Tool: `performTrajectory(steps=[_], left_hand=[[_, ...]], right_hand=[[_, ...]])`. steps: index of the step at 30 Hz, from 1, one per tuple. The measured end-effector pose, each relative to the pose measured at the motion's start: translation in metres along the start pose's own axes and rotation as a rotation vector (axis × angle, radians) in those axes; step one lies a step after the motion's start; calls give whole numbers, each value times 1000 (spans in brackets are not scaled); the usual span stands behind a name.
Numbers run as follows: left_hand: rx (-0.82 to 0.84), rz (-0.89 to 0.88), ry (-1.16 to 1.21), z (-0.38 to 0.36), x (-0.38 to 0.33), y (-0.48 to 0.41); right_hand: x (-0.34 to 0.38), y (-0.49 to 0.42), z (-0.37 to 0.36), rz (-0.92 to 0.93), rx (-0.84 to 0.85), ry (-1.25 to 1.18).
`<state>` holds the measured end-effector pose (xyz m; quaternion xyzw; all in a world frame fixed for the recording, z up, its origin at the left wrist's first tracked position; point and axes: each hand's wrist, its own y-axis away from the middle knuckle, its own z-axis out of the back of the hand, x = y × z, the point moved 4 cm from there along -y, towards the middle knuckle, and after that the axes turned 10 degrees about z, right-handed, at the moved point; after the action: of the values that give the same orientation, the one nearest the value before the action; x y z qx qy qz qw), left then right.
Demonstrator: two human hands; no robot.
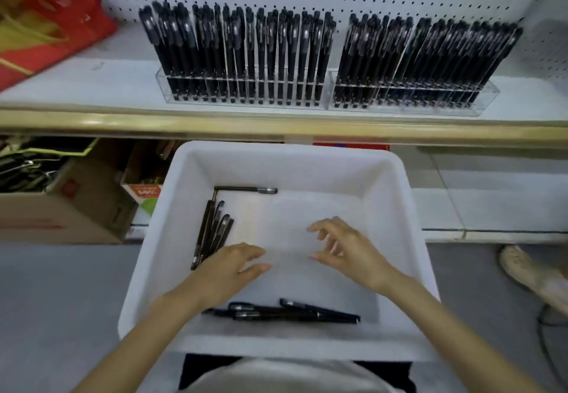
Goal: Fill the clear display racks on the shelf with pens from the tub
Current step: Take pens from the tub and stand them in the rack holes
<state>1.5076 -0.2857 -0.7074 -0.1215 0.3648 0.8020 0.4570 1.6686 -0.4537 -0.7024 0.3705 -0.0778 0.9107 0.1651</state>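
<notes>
Both hands were empty inside the tub (408, 208): left hand (233, 265) relaxed beside the pen bundle (212, 233), right hand (347, 251) loosely spread mid-tub. More pens (295, 314) lay near. Racks (246, 91) on the shelf (92, 85) looked nearly full. Step: pickup; the next move likely calls for gripping the bundle.

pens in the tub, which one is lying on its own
The pen lying crosswise against the far wall of the tub. The rest lie bunched: a left bunch along the left wall, a near bunch along the near wall.
</notes>
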Motion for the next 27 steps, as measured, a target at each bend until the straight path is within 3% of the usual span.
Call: performTrajectory(steps=[3, 5, 10, 18, 27], left_hand=[[103, 51, -41, -16, 10, 6], [129, 67, -64, -22, 15, 8], [266, 127, 1, -35, 26, 6], [365, 167, -42, -45, 31, 0], [328, 135, 65, -44, 33, -3]], right_hand=[[-11, 17, -33, -128, 408, 24], [-15, 27, -44, -190, 541, 11], [-22, 35, -61, -276, 609, -73], [-17, 33, -65, -345, 578, -171], [-14, 36, -70, -368, 619, -237]])
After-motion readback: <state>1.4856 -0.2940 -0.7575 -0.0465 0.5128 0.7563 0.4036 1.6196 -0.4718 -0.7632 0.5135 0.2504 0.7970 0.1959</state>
